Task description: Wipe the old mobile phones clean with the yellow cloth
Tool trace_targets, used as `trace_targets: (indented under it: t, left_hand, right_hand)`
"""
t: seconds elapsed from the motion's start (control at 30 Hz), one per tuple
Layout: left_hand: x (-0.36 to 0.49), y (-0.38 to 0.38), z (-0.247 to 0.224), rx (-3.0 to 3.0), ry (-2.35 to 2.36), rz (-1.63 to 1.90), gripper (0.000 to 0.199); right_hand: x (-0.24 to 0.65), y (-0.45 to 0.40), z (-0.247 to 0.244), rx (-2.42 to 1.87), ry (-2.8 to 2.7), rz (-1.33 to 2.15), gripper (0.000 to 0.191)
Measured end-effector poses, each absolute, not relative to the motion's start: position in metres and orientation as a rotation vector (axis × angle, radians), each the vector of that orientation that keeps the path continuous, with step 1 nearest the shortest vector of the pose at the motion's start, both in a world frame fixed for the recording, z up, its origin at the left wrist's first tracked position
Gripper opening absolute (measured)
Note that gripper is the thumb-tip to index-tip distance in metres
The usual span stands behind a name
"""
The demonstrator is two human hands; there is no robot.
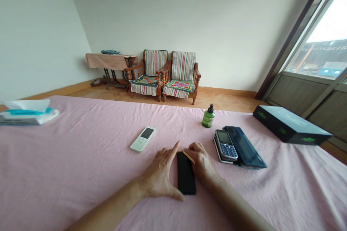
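Observation:
A black smartphone (186, 175) lies flat on the pink cloth, screen up. My left hand (159, 173) is beside its left edge, fingers spread, the thumb near the bottom corner and the forefinger near the top. My right hand (201, 160) is closed on a thin tan wiping pad (189, 156), pressed to the upper right part of the phone. How much of the pad lies under the fingers is hidden. A white keypad phone (143, 139) rests to the left, beyond my left hand.
Right of my hands, a dark keypad phone (227, 145) sits on a stack beside a blue smartphone (244, 148). Behind stands a green bottle (208, 116) with a black cap. A black box (292, 124) is far right, a tissue pack (29, 116) far left. Two chairs (179, 79) stand beyond.

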State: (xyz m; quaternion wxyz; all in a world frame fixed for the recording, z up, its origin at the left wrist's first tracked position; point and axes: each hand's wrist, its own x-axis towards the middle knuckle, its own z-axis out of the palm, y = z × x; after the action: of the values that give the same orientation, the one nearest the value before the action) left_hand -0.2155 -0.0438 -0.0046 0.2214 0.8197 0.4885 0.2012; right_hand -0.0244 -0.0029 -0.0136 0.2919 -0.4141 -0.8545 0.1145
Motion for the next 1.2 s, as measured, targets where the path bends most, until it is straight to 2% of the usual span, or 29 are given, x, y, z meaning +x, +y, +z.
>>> trace_targets:
  t: [0.3, 0.53, 0.63, 0.73, 0.8, 0.87, 1.0, 1.2]
  left_hand:
    - [-0.216, -0.044, -0.005, 2.268, 1.362, 0.572, 0.142]
    - [-0.214, -0.045, -0.006, 2.255, 1.360, 0.649, 0.143]
    - [-0.214, -0.045, -0.006, 2.252, 1.364, 0.656, 0.142]
    - [-0.214, -0.045, -0.005, 2.256, 1.354, 0.641, 0.143]
    - [-0.215, -0.045, -0.005, 2.256, 1.342, 0.629, 0.144]
    - [-0.215, -0.044, -0.005, 2.264, 1.330, 0.617, 0.145]
    - [-0.216, -0.045, -0.007, 2.294, 1.311, 0.617, 0.147]
    - [-0.217, -0.045, -0.009, 2.288, 1.321, 0.599, 0.147]
  right_hand:
    - [-0.012, -0.033, -0.015, -1.071, -2.292, 0.306, 0.025]
    - [0.001, -0.081, -0.027, -0.985, -2.229, 0.486, 0.025]
    - [0.001, -0.093, -0.046, -1.099, -2.043, 0.603, 0.016]
    - [0.002, -0.097, -0.051, -1.255, -1.917, 0.682, 0.017]
    - [0.005, -0.092, -0.042, -1.197, -1.967, 0.622, 0.017]
    - [0.007, -0.081, -0.025, -0.994, -2.083, 0.517, 0.026]
    - [0.001, -0.050, -0.001, -1.015, -2.144, 0.381, 0.030]
    - [-0.024, -0.022, -0.009, -0.981, -2.315, 0.310, 0.026]
